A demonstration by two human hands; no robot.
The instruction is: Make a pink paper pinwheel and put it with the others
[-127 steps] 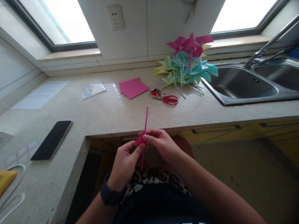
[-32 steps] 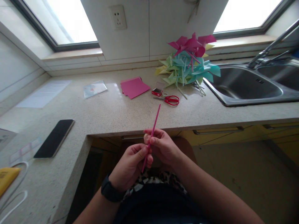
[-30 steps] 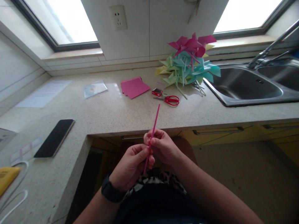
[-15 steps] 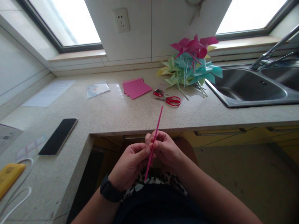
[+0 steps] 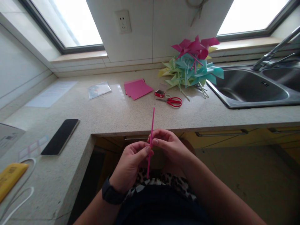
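Observation:
A thin pink stick (image 5: 152, 123) stands nearly upright in front of my lap, below the counter edge. My left hand (image 5: 130, 165) pinches it from the left with thumb and forefinger. My right hand (image 5: 170, 148) is closed on it from the right at the same height, fingertips meeting the left ones. The stick's lower end reaches down between my hands toward my patterned clothing. A dark watch sits on my left wrist.
On the speckled counter (image 5: 112, 109) lie a stack of pink paper squares (image 5: 137, 89), red scissors (image 5: 172, 101), a small red box (image 5: 159, 93), a heap of paper pinwheels (image 5: 191, 64), a black phone (image 5: 61, 136) and a steel sink (image 5: 253, 89) at right.
The stick has swung from leaning right to nearly upright. Both hands have kept their pinch on it. The view has drifted slightly, so the counter items sit a little further right.

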